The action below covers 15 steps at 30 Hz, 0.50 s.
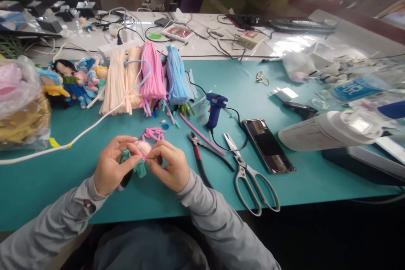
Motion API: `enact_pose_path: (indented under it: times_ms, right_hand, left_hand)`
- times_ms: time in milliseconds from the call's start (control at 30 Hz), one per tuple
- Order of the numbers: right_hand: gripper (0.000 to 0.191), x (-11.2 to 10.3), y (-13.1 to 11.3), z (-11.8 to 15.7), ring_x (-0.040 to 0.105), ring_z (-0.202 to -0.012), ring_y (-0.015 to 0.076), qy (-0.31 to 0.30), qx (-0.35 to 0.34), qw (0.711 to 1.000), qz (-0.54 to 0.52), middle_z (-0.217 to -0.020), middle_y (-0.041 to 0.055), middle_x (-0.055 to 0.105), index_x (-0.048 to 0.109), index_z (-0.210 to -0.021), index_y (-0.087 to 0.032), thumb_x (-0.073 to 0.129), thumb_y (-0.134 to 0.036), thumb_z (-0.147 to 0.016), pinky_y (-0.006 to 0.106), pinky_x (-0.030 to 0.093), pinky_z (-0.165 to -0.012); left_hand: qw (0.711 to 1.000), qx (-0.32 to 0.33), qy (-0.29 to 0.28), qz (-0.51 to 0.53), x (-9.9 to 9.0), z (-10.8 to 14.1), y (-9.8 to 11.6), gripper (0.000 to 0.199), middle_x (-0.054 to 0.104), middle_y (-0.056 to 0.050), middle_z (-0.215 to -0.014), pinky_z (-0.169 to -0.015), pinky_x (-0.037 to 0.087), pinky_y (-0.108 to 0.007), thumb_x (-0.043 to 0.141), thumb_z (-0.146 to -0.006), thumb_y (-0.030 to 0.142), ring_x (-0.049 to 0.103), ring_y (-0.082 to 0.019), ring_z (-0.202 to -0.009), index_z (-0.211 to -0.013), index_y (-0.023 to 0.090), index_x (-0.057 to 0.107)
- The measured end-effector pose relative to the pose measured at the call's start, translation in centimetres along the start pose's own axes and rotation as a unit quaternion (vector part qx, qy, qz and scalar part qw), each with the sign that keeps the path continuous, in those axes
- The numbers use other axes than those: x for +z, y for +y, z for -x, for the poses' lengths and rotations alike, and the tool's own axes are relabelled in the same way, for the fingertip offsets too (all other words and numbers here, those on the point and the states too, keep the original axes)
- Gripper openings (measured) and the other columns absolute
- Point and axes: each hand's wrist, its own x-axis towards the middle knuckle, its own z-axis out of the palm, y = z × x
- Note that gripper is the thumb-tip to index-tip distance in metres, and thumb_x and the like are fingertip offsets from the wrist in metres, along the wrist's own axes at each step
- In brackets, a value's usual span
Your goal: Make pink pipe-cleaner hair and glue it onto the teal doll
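Between my two hands is a small pipe-cleaner doll (143, 148) with a pink and cream head and green parts below. My left hand (115, 163) pinches its left side, with thumb and forefinger closed at the head. The fingertips of my right hand (169, 164) close on the pink lower edge of the head. A dark rounded object (125, 180), partly hidden, lies under my left hand. Just beyond the doll are several short cut pink pipe-cleaner pieces (153, 133). Pliers (198, 156) with a red and black handle lie right of my right hand.
Scissors (243, 168), a phone (268, 145) and a blue glue gun (214, 109) lie to the right, near a white bottle (316, 131). Bundles of cream (115, 82), pink (153, 71) and blue pipe cleaners (177, 74) stand behind. A white cable (95, 125) crosses the left side.
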Motion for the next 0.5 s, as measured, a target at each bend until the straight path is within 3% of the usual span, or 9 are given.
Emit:
enact_pose_path:
  times_ms: [233, 333, 433, 500]
  right_hand:
    - [0.010, 0.0, -0.2, -0.1, 0.048, -0.054, 0.0080, 0.002, 0.006, 1.000, -0.018, -0.072, -0.0002, 0.057, 0.060, -0.074, -0.019, 0.059, -0.011, -0.079, 0.021, 0.045, -0.047]
    - [0.010, -0.3, -0.5, -0.3, 0.047, -0.053, 0.0079, 0.008, 0.031, 0.998, -0.048, -0.072, -0.0002, 0.057, 0.060, -0.072, -0.019, 0.061, -0.012, -0.078, 0.022, 0.044, -0.049]
    - [0.011, -0.7, -0.7, -0.5, 0.049, -0.056, 0.0092, 0.030, 0.063, 0.995, -0.074, -0.071, -0.0001, 0.057, 0.058, -0.069, -0.019, 0.062, -0.013, -0.078, 0.024, 0.044, -0.052]
    - [0.012, -0.8, -0.7, -0.5, 0.049, -0.058, 0.0099, 0.043, 0.086, 0.991, -0.092, -0.069, -0.0005, 0.056, 0.057, -0.068, -0.019, 0.062, -0.013, -0.077, 0.024, 0.043, -0.053]
  left_hand:
    - [1.000, 0.019, -0.010, -0.013, 0.1, -0.1, 0.2, 0.028, 0.069, -0.002, -0.075, -0.077, 0.054, -0.033, 0.071, -0.076, 0.023, 0.069, -0.019, -0.076, -0.102, 0.019, 0.063]
    - [0.998, 0.058, 0.006, -0.023, -0.4, -0.6, 0.3, 0.030, 0.072, -0.005, -0.086, -0.083, 0.054, -0.036, 0.066, -0.081, 0.025, 0.069, -0.020, -0.085, -0.110, 0.019, 0.060]
    - [0.988, 0.095, 0.034, -0.115, -1.1, -1.4, 0.1, 0.033, 0.071, -0.008, -0.104, -0.092, 0.050, -0.041, 0.064, -0.082, 0.028, 0.067, -0.024, -0.101, -0.113, 0.019, 0.058]
    - [0.974, 0.111, 0.024, -0.198, -1.5, -1.8, -0.1, 0.035, 0.070, -0.009, -0.110, -0.096, 0.048, -0.043, 0.063, -0.083, 0.031, 0.064, -0.025, -0.107, -0.115, 0.019, 0.058]
